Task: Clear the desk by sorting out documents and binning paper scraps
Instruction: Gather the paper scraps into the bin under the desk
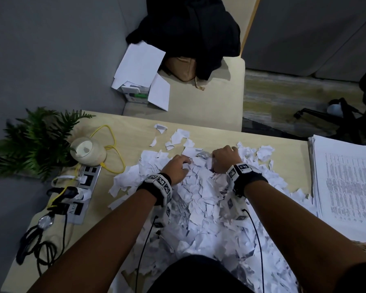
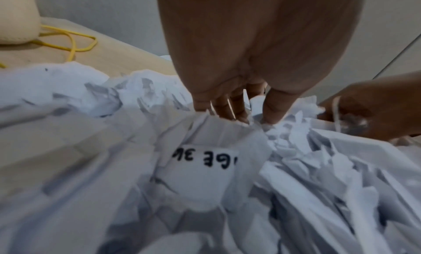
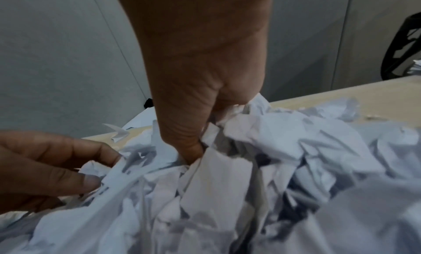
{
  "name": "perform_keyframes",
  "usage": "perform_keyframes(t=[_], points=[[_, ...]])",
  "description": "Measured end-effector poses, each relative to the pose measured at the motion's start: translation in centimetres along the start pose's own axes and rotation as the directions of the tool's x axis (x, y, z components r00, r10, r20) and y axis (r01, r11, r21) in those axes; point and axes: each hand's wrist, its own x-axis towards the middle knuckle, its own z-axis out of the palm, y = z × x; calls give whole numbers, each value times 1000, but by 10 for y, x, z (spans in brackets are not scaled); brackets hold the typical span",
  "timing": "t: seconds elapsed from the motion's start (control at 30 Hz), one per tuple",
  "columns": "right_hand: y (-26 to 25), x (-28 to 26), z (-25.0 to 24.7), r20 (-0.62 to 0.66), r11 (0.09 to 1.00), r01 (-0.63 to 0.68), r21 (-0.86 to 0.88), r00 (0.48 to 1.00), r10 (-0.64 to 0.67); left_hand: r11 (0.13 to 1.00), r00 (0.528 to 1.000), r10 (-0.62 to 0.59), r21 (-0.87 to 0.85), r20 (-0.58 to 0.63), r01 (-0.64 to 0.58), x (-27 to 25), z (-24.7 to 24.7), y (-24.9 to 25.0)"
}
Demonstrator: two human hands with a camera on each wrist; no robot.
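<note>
A big heap of torn white paper scraps point(image 1: 203, 208) covers the middle of the pale wooden desk point(image 1: 135, 127). Both hands are dug into its far side, close together. My left hand point(image 1: 178, 168) has its fingers curled down into the scraps, and in the left wrist view a piece sits between thumb and fingers point(image 2: 250, 119). My right hand point(image 1: 225, 158) is a fist bunched round a wad of scraps point(image 3: 205, 137). A thick stack of printed documents point(image 1: 347, 182) lies at the right edge of the desk.
At the left stand a fern point(image 1: 36, 140), a cream jar point(image 1: 89, 152), a yellow cable point(image 1: 112, 149), a power strip point(image 1: 82, 187), a watch point(image 1: 45, 222) and black cords point(image 1: 38, 246). Behind the desk, a seat holds loose sheets point(image 1: 139, 66), a brown bag point(image 1: 182, 68) and dark clothing point(image 1: 190, 34).
</note>
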Motion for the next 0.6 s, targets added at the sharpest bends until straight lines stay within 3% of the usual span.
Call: perform_keyframes(t=[0.17,0.3,0.43,0.5,0.6], points=[[12,-23,-23,-20,988,31,151,999,-29,999,999,-44,-1,-24,44,-9,-11,5],[16,-39,-47,11,975,61,214,998,-64,997,992,19,80,-123,-10,-22,-20,16],[13,-62,-56,70,951,118,285,987,-144,978,998,38,-205,45,-28,-46,-25,41],[12,-76,-48,116,941,164,296,972,-206,987,988,58,-154,142,-35,-55,-23,45],[11,-99,-30,88,928,180,326,972,-219,999,979,42,-21,199,-38,-67,-13,42]])
